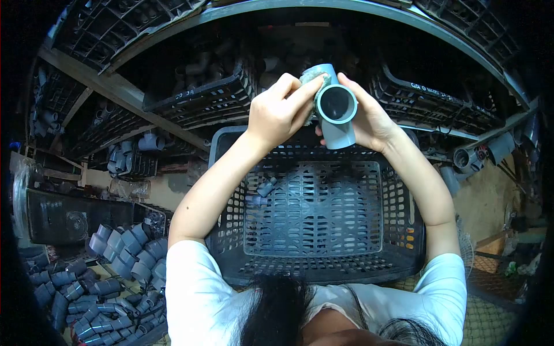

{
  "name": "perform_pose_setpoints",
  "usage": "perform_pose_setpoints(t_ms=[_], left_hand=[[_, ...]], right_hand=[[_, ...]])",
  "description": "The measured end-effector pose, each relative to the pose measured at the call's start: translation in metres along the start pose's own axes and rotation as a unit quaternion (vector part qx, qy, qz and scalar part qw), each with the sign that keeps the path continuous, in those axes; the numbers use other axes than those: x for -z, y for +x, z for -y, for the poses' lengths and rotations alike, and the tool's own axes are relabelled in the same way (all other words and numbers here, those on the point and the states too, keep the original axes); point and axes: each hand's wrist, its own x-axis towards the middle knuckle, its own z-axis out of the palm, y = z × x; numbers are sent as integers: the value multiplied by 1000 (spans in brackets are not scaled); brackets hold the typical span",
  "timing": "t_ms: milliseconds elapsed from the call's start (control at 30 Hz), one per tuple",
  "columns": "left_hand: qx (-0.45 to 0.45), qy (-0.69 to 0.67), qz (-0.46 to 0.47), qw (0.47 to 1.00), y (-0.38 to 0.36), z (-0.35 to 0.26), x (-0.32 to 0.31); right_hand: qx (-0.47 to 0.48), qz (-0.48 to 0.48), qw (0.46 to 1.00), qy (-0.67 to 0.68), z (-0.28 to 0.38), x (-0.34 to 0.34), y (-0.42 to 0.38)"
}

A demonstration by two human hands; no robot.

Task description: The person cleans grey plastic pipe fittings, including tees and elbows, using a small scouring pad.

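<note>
A grey plastic pipe tee (339, 134) is held up above the crate, its round side opening facing me. My right hand (372, 118) is closed around the tee from the right, thumb near its upper end. My left hand (283, 109) pinches a crumpled greyish-green cloth (310, 76) and presses it against the tee's upper left side. Part of the cloth is hidden by the fingers. Under both hands stands a black plastic crate (314, 256) with slotted walls. Two small grey pipe fittings (266, 187) lie inside it at the left.
Racks with black crates (196, 98) of fittings stand ahead, another marked crate (438, 95) at the right. Piles of grey pipe fittings (124, 248) lie on the left. A metal shelf beam (138, 52) crosses above. More fittings (470, 158) sit at the right.
</note>
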Motion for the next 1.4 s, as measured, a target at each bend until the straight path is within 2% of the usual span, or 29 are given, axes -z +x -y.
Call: perform_pose_setpoints(t_ms=[67,100,167,200,233,300,333,367,400,433,467,533,600,633,700,800,833,933,1000,1033,1100,1167,1233,1300,1367,1400], left_hand=[[-40,-15,14,999,0,1,-3],[-37,-21,25,999,0,-7,-4],[-42,-35,37,998,-6,-14,-6],[-85,-26,51,995,-7,-16,-5],[-155,-52,47,986,-4,-16,-4],[-206,-46,76,975,2,-22,1],[-231,-32,53,971,9,-22,2],[-217,-32,82,972,13,-18,8],[-174,-43,28,983,15,-12,2],[-130,-54,-26,990,15,-7,-3],[-77,-44,-14,996,12,-6,-2],[-102,-50,-7,994,3,-9,-5],[-139,-82,-6,987,1,-21,-8],[-169,-77,15,983,-1,-29,-4],[-212,-54,30,975,4,-33,0],[-156,-34,-5,987,10,-14,-2],[-161,-19,-31,986,9,-5,-7],[-188,-49,45,980,4,-11,0],[-202,-44,65,976,4,-19,0],[-199,-44,67,977,4,-22,-3],[-183,-49,59,980,4,-25,-11],[-177,-35,59,982,0,-28,-14],[-184,17,82,979,-4,-33,-13],[-190,21,79,978,0,-22,-12],[-206,19,52,977,0,1,-13],[-197,37,67,977,0,4,-9]], right_hand=[[0,-80,997,-3,-6,9,10],[34,-55,996,67,-4,4,11],[99,-165,975,115,-2,-14,1],[126,-56,985,107,-9,9,7],[110,-21,982,153,-13,24,16],[44,66,986,144,-9,37,22],[31,62,985,160,-12,35,22],[17,58,983,176,-16,29,21],[16,-18,980,198,-14,15,14],[63,-58,982,167,-28,19,14],[61,-55,983,164,-25,16,10],[57,-51,984,159,-21,15,13],[55,147,950,270,-24,32,28],[37,79,956,279,-26,33,28],[30,126,956,262,-23,34,30],[95,37,958,268,-24,25,15],[79,28,945,315,-25,28,15],[97,36,967,232,-18,25,16],[73,-45,969,230,-13,13,14],[71,-45,969,231,-14,10,15],[68,-178,981,23,-16,5,17],[71,-181,980,48,-17,2,17],[108,-244,963,-19,-20,6,21],[95,-224,970,-1,-16,15,20],[139,-210,966,57,-5,5,12],[130,-166,974,84,-5,20,12]])
